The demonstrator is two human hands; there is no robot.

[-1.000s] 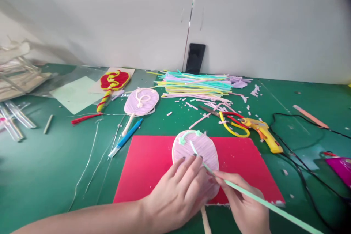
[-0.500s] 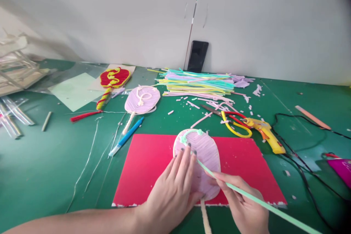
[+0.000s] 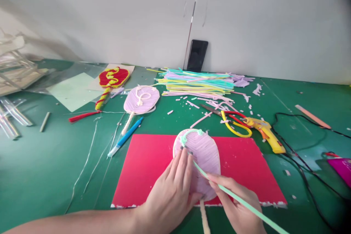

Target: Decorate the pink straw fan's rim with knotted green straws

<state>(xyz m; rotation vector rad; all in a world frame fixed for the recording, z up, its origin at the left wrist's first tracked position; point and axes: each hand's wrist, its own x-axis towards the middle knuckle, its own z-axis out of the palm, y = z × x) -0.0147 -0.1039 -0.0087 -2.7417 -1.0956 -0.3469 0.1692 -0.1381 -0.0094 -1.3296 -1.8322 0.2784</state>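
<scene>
A lilac oval fan [image 3: 207, 151], covered in rows of pipe cleaner, lies on a red board [image 3: 244, 168] with its pale handle [image 3: 204, 216] toward me. My left hand [image 3: 175, 182] rests flat on the fan's left side, fingers stretched out over a mint-green pipe cleaner [image 3: 244, 203]. That strip curls along the fan's upper left edge, with small bunched knots, and passes under the left fingertips. Lower right of the fan, my right hand [image 3: 237, 199] pinches the strip between thumb and fingers. Its free end runs down toward the bottom right.
Behind lie a pile of pastel pipe cleaners [image 3: 197, 82], scissors [image 3: 236, 124] and a yellow glue gun [image 3: 265, 133] with a black cord. To the left are a second lilac fan [image 3: 141, 99], a red-and-yellow fan [image 3: 113, 77] and a blue pen [image 3: 125, 137]. A phone [image 3: 197, 55] leans against the wall.
My left fingertips have slid slightly down and left, uncovering more of the curl. The right hand has shifted a little left with the mint-green pipe cleaner.
</scene>
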